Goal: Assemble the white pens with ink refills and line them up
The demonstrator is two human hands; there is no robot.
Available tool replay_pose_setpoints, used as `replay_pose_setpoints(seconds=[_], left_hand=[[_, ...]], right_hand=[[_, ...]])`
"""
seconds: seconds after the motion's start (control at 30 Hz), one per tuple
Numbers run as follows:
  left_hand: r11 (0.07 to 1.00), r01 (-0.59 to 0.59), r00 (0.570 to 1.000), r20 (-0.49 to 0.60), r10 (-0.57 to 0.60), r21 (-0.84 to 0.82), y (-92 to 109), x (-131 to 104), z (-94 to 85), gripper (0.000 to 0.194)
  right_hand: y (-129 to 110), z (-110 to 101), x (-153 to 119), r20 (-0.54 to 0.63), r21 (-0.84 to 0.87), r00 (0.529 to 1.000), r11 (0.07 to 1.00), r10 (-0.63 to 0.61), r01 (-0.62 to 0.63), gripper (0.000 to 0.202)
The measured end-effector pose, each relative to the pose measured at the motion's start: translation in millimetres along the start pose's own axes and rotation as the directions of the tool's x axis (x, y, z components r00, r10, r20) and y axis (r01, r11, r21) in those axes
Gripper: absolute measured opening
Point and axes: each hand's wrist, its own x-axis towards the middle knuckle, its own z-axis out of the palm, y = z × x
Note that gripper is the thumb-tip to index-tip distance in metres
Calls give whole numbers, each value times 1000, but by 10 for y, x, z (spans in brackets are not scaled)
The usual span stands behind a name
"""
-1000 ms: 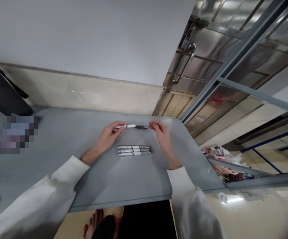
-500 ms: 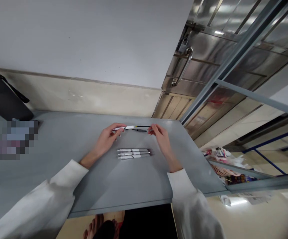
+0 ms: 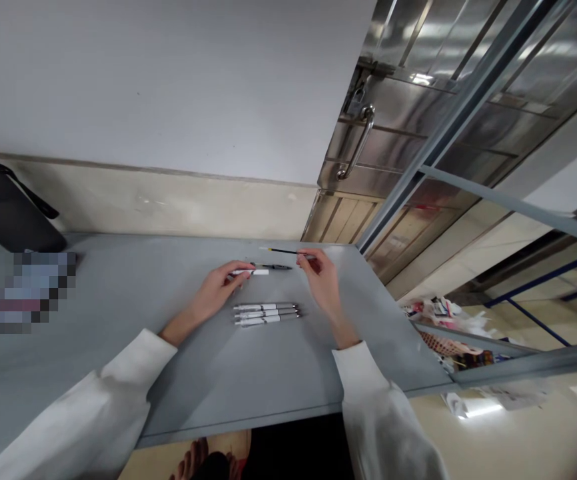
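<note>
Pinched in my left hand (image 3: 223,285) is a white pen barrel (image 3: 258,272), its open end pointing right. My right hand (image 3: 317,265) grips a thin black pen refill (image 3: 282,251) by its right end; its pale tip with a yellow band points left, clear of the barrel. Behind the barrel a dark pen part (image 3: 279,267) lies on the grey table (image 3: 208,393), between my two hands. Nearer me, several white pens (image 3: 267,313) with dark tips lie side by side on the tabletop.
A black case (image 3: 13,203) with a strap and a blurred-out item (image 3: 23,290) are at the left. A pale wall (image 3: 178,207) runs behind the table. To the right stand a metal bed frame (image 3: 438,143), a metal door with a handle (image 3: 357,143) and a bag of odds and ends (image 3: 443,320).
The refill has come away from the barrel's open end. My left hand has moved slightly toward me with the barrel, while my right hand holds the refill apart from it.
</note>
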Motion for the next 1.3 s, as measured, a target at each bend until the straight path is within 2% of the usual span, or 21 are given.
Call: replay_pose_setpoints(seconds=[0.57,0.93,1.3], left_hand=[[999,-31,999,12,31,14,-3,8,-3,31],[999,-27,1000,14,27,34,-37,12,1,34],[1000,-17,1000,11,17,10,34,-10,-9,32]], right_hand=[[-46,20,-14,8,46,996,995,-93,93,19],[-46,13,-17,26,28,997,997,-73,72,19],[-51,8,-20,51,-20,998,999,-26,27,29]])
